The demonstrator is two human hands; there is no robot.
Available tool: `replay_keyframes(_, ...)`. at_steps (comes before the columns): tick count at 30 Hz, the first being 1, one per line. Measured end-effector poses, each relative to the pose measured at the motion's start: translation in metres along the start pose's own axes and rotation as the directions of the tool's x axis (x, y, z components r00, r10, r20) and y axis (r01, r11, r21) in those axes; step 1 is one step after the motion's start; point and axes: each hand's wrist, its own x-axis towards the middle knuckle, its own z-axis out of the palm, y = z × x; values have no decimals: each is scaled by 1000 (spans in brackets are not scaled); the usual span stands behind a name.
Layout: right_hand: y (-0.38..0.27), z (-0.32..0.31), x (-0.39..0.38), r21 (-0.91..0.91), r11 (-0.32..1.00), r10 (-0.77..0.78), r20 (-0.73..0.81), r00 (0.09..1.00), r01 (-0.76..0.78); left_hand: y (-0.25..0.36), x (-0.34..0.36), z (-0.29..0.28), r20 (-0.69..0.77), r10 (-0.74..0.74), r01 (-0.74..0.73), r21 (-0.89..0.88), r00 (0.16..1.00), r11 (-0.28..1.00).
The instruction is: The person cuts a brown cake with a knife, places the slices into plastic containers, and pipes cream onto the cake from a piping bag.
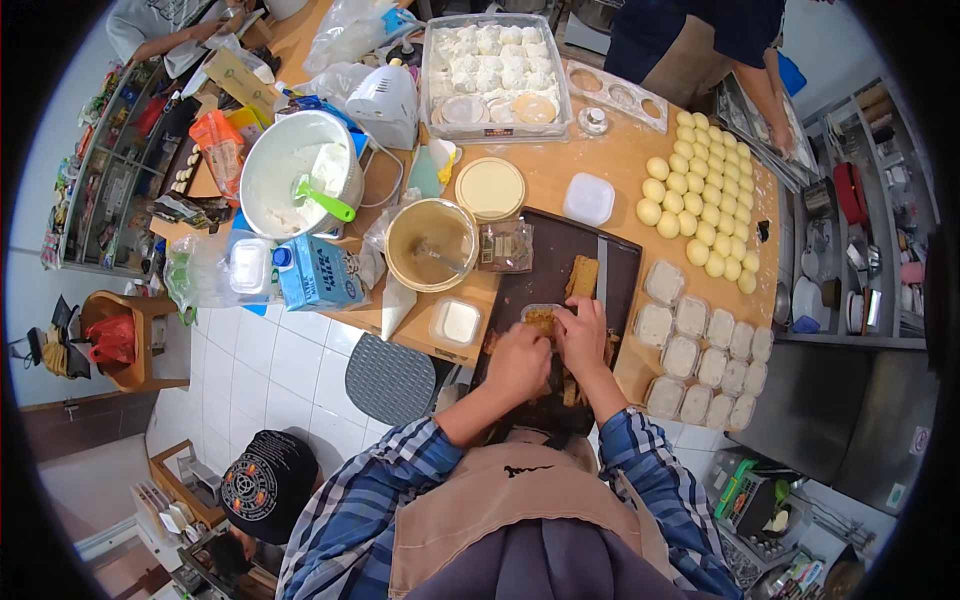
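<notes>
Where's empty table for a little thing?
Bare table shows between the white square tub and the yellow dough balls, and between that tub and the beige lid. It's crowded on the left, around the white bowl and blue carton. The left hand and right hand crowd the near part of the dark tray.

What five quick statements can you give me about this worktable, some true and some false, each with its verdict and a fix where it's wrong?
1. The left hand and right hand are both at a small clear container over the dark tray. True.
2. The yellow dough balls are left of the tray. False: the dough balls are to its right.
3. A green-handled spatula rests in the white bowl. True.
4. The blue carton stands on the floor. False: the carton is on the table, beside the bowl.
5. The round tub has its lid on. False: the tub is open.
</notes>
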Motion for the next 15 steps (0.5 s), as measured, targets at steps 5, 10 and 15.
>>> replay_keyframes(5,-8,-13,-5,10,993,118,-25,993,-118,-21,12,-4,-55,104,-87,245,993,965)
replay_keyframes(10,-15,-18,-12,-55,995,87,95,992,-82,-26,14,0,26,162,-159,376,987,913)
replay_keyframes(15,-17,-16,-10,-139,989,72,145,987,-52,-29,15,4,48,185,-188,419,981,888)
